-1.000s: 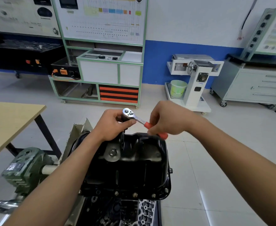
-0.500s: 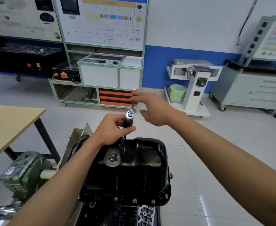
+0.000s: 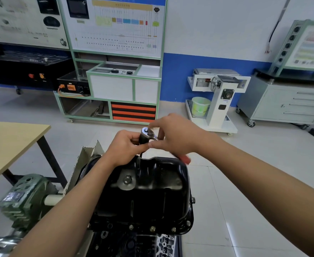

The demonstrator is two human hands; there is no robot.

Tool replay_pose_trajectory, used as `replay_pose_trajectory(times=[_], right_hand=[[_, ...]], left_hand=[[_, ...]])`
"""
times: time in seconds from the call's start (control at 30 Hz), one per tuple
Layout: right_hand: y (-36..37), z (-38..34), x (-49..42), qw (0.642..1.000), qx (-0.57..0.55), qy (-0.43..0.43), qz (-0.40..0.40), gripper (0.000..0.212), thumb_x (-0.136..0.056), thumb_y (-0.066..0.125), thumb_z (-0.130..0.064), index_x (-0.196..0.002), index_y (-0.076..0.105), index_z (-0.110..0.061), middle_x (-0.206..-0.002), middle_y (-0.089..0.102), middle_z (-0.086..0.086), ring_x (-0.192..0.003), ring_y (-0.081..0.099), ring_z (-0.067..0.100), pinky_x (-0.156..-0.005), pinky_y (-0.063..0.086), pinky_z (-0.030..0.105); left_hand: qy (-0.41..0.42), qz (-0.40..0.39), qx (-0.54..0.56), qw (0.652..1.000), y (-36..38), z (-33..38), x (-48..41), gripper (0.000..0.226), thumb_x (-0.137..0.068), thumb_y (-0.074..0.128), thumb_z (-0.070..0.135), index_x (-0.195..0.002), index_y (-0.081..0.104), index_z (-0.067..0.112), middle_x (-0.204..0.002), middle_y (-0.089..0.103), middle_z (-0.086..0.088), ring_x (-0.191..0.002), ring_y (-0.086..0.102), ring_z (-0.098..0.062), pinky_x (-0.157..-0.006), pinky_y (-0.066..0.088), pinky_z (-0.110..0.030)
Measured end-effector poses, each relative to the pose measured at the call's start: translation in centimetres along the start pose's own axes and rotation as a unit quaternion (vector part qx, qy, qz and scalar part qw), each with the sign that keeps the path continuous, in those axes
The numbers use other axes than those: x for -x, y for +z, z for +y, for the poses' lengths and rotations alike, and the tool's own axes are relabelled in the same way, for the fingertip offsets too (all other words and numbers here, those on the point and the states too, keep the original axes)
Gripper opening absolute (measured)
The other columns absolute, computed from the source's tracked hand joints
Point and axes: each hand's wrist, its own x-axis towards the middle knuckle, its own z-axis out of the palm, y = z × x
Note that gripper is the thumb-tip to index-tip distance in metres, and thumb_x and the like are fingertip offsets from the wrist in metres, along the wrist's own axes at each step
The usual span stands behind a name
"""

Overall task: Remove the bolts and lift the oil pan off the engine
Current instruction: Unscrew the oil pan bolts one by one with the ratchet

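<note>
Progress: early-to-mid, by my read. Oil pan sits fully seated on the engine and is not lifted at all. Near flange shows at least four bolts in their holes, so there's plenty left on this side. Far + left edges are hidden by the arms, so I can't tell how many are out there. Drain plug is in place.

Work is at the far rim. Ratchet has its head up above the pan's far edge, w/ the socket dropping behind the pan wall; the bolt it's on isn't visible. Left hand curls round the dark socket just under the head, prob. steadying it. Right hand wraps the ratchet handle, w/ the red grip end poking out below the palm. Neither hand is free.

Left to do, as I judge it: finish the far bolt, go round the rest incl. the near row, then lift the pan off.
</note>
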Motion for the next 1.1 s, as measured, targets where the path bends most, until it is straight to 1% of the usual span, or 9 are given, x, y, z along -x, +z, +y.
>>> replay_pose_trajectory(times=[0.1, 0.2, 0.33, 0.43, 0.53, 0.6, 0.7, 0.87, 1.1], right_hand=[[0.4, -1.2, 0.1, 0.996, -0.082, 0.009, -0.014, 0.048, -0.084, 0.075, -0.045, -0.118, 0.065, -0.012, -0.091, 0.072, -0.001, -0.092, 0.066, 0.020, -0.085, 0.054, 0.041], [0.7, -1.6, -0.5, 0.995, -0.098, 0.028, -0.004, 0.044, -0.079, 0.080, -0.041, -0.109, 0.067, -0.011, -0.090, 0.070, 0.002, -0.089, 0.066, 0.023, -0.083, 0.056, 0.041], [-0.5, -1.1, -0.8, 0.996, -0.082, 0.024, -0.034, 0.060, -0.081, 0.082, -0.032, -0.135, 0.061, -0.016, -0.111, 0.069, 0.000, -0.107, 0.061, 0.017, -0.087, 0.045, 0.027], [-1.0, -0.6, -0.8, 0.997, -0.064, 0.009, -0.053, 0.058, -0.086, 0.079, -0.023, -0.140, 0.058, -0.022, -0.112, 0.068, -0.005, -0.076, 0.059, 0.002, -0.081, 0.049, 0.026], [-0.9, -0.4, -0.7, 0.998, -0.048, -0.003, -0.046, 0.050, -0.091, 0.067, -0.007, -0.135, 0.062, -0.029, -0.108, 0.061, -0.006, -0.049, 0.059, 0.006, -0.060, 0.056, 0.027], [-0.7, -0.4, -0.7, 0.999, 0.008, -0.022, -0.028, 0.050, -0.092, 0.061, -0.005, -0.131, 0.063, -0.035, -0.113, 0.067, -0.003, -0.068, 0.057, 0.005, -0.063, 0.050, 0.026], [-0.4, -0.3, -0.9, 0.997, 0.060, -0.035, -0.016, 0.059, -0.091, 0.054, -0.001, -0.135, 0.059, -0.041, -0.119, 0.068, -0.003, -0.107, 0.054, 0.022, -0.085, 0.051, 0.039], [-0.1, -0.1, -1.5, 0.998, -0.014, -0.051, -0.034, 0.060, -0.086, 0.051, 0.005, -0.126, 0.068, -0.036, -0.118, 0.070, -0.005, -0.112, 0.056, 0.021, -0.098, 0.048, 0.045], [0.2, 0.5, -2.5, 0.989, -0.122, -0.082, -0.033, 0.048, -0.083, 0.062, 0.008, -0.117, 0.076, -0.023, -0.129, 0.068, -0.002, -0.124, 0.057, 0.012, -0.103, 0.042, 0.023]], left_hand=[[0.011, -0.010, -0.007, 1.000, -0.2, 0.0, -0.1, 0.015, -0.084, 0.082, 0.007, -0.087, 0.081, 0.021, -0.071, 0.069, 0.003, -0.063, 0.053, -0.009, -0.063, 0.048, -0.025], [0.021, -0.013, -0.012, 1.000, -0.3, 0.2, 0.0, 0.028, -0.083, 0.081, 0.003, -0.086, 0.082, 0.031, -0.073, 0.072, 0.009, -0.064, 0.057, -0.001, -0.064, 0.049, -0.019], [0.000, 0.010, -0.024, 1.000, -0.1, 0.4, 0.1, 0.010, -0.084, 0.083, 0.012, -0.091, 0.082, 0.021, -0.084, 0.077, -0.010, -0.074, 0.065, -0.017, -0.074, 0.059, -0.047], [-0.014, 0.017, -0.044, 0.999, -0.1, 0.6, 0.2, 0.012, -0.082, 0.086, 0.015, -0.092, 0.080, 0.011, -0.087, 0.076, -0.014, -0.077, 0.069, -0.018, -0.084, 0.058, -0.053], [-0.019, 0.009, -0.038, 0.999, -0.1, 0.9, 0.3, 0.020, -0.081, 0.086, 0.011, -0.090, 0.082, 0.028, -0.083, 0.078, -0.004, -0.077, 0.071, -0.013, -0.082, 0.061, -0.041], [-0.023, 0.013, -0.032, 0.999, -0.1, 1.0, 0.3, 0.030, -0.080, 0.086, 0.010, -0.087, 0.081, 0.039, -0.082, 0.078, 0.000, -0.076, 0.071, -0.010, -0.081, 0.062, -0.036], [-0.030, 0.014, -0.028, 0.999, 0.0, 1.1, 0.4, 0.034, -0.079, 0.086, 0.008, -0.083, 0.080, 0.041, -0.083, 0.079, -0.003, -0.075, 0.071, -0.012, -0.082, 0.061, -0.038], [-0.042, 0.012, -0.046, 0.998, 0.0, 1.2, 0.4, 0.022, -0.077, 0.088, 0.009, -0.077, 0.080, 0.029, -0.083, 0.079, -0.002, -0.075, 0.073, -0.009, -0.081, 0.061, -0.030], [-0.040, 0.003, -0.039, 0.998, 0.0, 1.5, 0.5, 0.025, -0.079, 0.086, 0.005, -0.082, 0.078, 0.028, -0.079, 0.078, 0.000, -0.072, 0.071, -0.011, -0.075, 0.060, -0.029]])
